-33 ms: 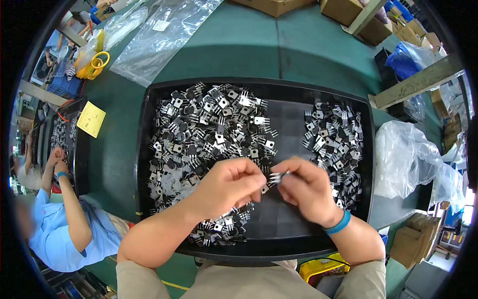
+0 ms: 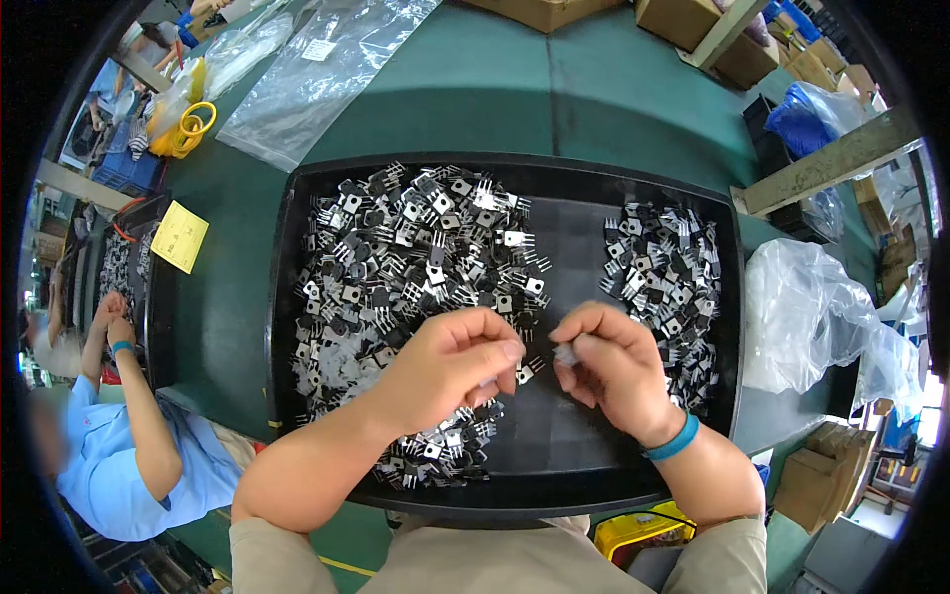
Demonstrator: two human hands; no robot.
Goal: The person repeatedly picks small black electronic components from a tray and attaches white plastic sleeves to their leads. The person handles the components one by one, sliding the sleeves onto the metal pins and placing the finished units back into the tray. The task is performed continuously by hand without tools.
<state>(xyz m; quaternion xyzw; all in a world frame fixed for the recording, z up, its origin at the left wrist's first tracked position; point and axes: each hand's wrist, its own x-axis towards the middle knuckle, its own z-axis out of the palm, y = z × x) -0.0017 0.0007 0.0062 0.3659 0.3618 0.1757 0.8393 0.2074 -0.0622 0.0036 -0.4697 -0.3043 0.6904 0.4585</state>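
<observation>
Above the middle of a black tray (image 2: 633, 487), my two hands are a little apart. My left hand (image 2: 450, 366) is closed, thumb and index finger pinched; a pale bit shows under the fingers, too hidden to name. By its fingertips is a black three-legged transistor (image 2: 530, 371); I cannot tell whether it is held or lying in the tray. My right hand (image 2: 618, 371), with a blue wristband, pinches a small greyish piece (image 2: 565, 353). A large heap of transistors (image 2: 406, 238) fills the tray's left side, and a smaller heap of transistors (image 2: 663, 267) lies along its right.
Whitish translucent pieces (image 2: 341, 358) lie in the left heap. Around the tray on the green table are a clear plastic bag (image 2: 327, 79), a yellow paper tag (image 2: 181, 237) and a crumpled bag (image 2: 807, 317). A co-worker in blue (image 2: 129, 445) works at the left.
My hands have drawn slightly apart. Metal legs showed at my right fingertips before; now a greyish piece shows there.
</observation>
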